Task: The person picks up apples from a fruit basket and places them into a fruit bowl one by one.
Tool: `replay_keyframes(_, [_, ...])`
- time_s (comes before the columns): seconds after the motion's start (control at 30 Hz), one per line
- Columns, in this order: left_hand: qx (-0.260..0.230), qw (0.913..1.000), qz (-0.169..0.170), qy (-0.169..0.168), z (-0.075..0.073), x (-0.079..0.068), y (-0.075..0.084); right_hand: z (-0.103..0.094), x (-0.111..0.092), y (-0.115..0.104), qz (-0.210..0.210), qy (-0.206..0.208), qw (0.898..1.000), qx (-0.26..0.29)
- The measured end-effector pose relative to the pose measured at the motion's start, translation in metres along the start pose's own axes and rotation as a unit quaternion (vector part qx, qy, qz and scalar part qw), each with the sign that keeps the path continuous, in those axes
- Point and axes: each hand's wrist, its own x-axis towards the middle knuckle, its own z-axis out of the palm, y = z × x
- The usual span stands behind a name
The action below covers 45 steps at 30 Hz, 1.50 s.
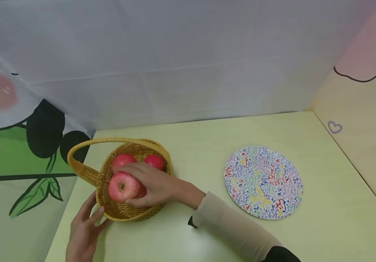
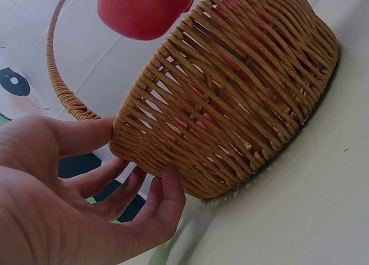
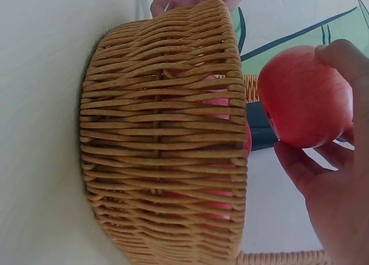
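Apparently upright, the held apple (image 1: 122, 189) turns its stem hollow up toward the head camera, and its body is so nearly round that I cannot tell a long axis. It hangs over the basket (image 1: 122, 219), toward 8 o'clock from the middle of the opening, and both wrist views show it above the rim. The right hand (image 1: 152, 182) reaches in from 4 o'clock and pinches it between thumb and fingers. The left hand (image 1: 84, 225) sits at the basket's 8 o'clock side, thumb and curved fingers set against the rim and outer wall, gripping it there. Overhead, the handle (image 1: 109, 140) arches from the rim's 9 o'clock round to about 1 o'clock, across the far part of the opening. Under it, two more apples lie in the basket, the first apple (image 1: 123, 160) toward 11 o'clock, the second apple (image 1: 155, 161) toward 1 o'clock; the right hand partly covers them. A round mat (image 1: 263, 183) with coloured squiggles lies on the pale table (image 1: 201, 156) at 3 o'clock from the basket, well apart, and the light sleeve (image 1: 234, 222) passes just below it. A whitish wall (image 1: 188, 87) stands at 12 o'clock. The held apple looks smooth, pinkish red with paler streaks around the stem.
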Motion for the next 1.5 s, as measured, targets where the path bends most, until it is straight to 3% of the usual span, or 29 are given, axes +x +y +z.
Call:
replay_keyframes(0.27, [-0.014,0.9999,0.003,0.003,0.001,0.0,0.001,-0.006,-0.015,0.003,-0.013,0.018,0.998,0.051])
replay_keyframes(0.63, [-0.003,0.9991,-0.031,0.03,0.005,-0.001,0.004,-0.014,-0.04,0.005,-0.007,0.029,0.995,0.092])
replay_keyframes(1.03, [-0.017,0.9987,-0.032,0.037,0.006,-0.001,0.004,-0.022,-0.065,0.0,-0.028,0.064,0.996,0.046])
replay_keyframes(1.5, [-0.012,0.9996,-0.01,0.025,0.005,-0.002,0.002,-0.025,-0.104,0.001,0.01,0.161,0.983,0.088])
